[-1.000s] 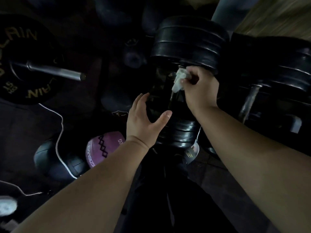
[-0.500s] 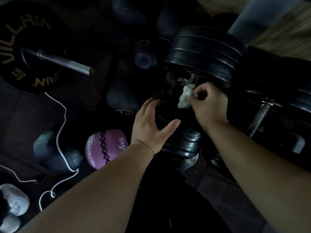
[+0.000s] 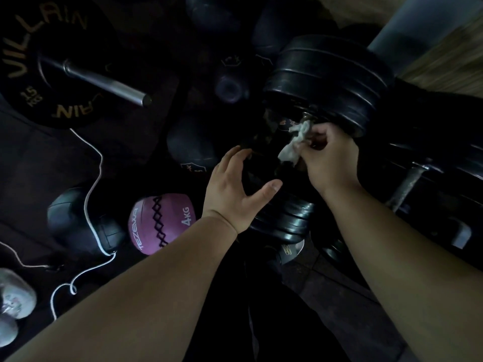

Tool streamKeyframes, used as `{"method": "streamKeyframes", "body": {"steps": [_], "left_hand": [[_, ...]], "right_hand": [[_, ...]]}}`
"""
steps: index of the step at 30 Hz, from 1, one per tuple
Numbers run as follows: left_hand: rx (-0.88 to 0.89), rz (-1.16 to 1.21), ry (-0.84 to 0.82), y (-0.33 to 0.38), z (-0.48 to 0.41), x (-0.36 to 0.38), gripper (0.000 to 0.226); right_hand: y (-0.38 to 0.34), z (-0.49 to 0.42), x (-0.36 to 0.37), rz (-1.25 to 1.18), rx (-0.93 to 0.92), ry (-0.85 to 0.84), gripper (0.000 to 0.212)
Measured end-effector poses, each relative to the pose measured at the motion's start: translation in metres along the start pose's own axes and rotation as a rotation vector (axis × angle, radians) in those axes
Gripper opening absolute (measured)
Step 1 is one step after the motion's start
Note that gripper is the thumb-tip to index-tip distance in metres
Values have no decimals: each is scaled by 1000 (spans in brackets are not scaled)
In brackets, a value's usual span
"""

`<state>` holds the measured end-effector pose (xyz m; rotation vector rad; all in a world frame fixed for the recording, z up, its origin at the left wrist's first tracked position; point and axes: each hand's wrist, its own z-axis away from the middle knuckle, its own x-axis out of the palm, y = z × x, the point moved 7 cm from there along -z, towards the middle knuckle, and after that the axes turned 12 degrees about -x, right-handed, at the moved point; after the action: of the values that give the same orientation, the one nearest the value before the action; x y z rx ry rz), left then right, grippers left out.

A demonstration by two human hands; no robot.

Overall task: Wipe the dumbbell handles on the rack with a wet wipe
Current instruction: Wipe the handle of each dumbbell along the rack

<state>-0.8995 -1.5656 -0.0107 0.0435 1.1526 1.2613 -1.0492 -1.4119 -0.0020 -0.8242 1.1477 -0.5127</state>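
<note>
A big black dumbbell (image 3: 332, 87) lies on the dark rack, its far plates at upper centre and its near plates (image 3: 285, 220) lower down. My right hand (image 3: 332, 163) is curled round its handle, which is hidden beneath my fingers, and grips a crumpled white wet wipe (image 3: 294, 145) against it just below the far plates. My left hand (image 3: 235, 197) is spread with fingers and thumb apart, hovering by the near plates; whether it touches them is unclear in the dim light. A second dumbbell's metal handle (image 3: 410, 186) shows to the right.
On the dark floor to the left lie a barbell with a black "VILLAIN" plate (image 3: 39, 74), a purple 4 kg medicine ball (image 3: 162, 226), a black ball (image 3: 75, 220), dark kettlebells (image 3: 227, 84) and a white cord (image 3: 91, 189). A grey post (image 3: 410, 30) stands at upper right.
The view has tilted, so everything sits lower in the frame. My right hand with the wipe has shifted a little along the handle. My left hand stays spread by the near plates.
</note>
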Motion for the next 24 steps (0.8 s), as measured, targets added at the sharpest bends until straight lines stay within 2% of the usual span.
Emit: {"method": "streamKeyframes", "body": {"steps": [2,4,6,11,13,17,19,24], "left_hand": [[10,1,15,-1,-1,0,99],[13,-1,20,-1,-1,1,96],[12,2,18,-1,-1,1,95],[17,-4,16,-1,-1,1,96],[20,-3,22,-1,-2,0,95],[25,13,19,0,-2,0,95],[22,14,17,0,-2,0,96],[13,26,6,0,-2,0,99]], "right_hand": [[0,8,9,-13,-7,-91,13],[2,18,21,-34,-7,-244,11],[2,20,23,2,-20,-323,12],[-13,0,4,115,-133,-38,6],[-10,3,11,140,-131,-81,5],[5,15,24,169,-48,-308,6],[6,14,19,141,-30,-260,9],[-5,7,1,69,-47,-16,15]]}}
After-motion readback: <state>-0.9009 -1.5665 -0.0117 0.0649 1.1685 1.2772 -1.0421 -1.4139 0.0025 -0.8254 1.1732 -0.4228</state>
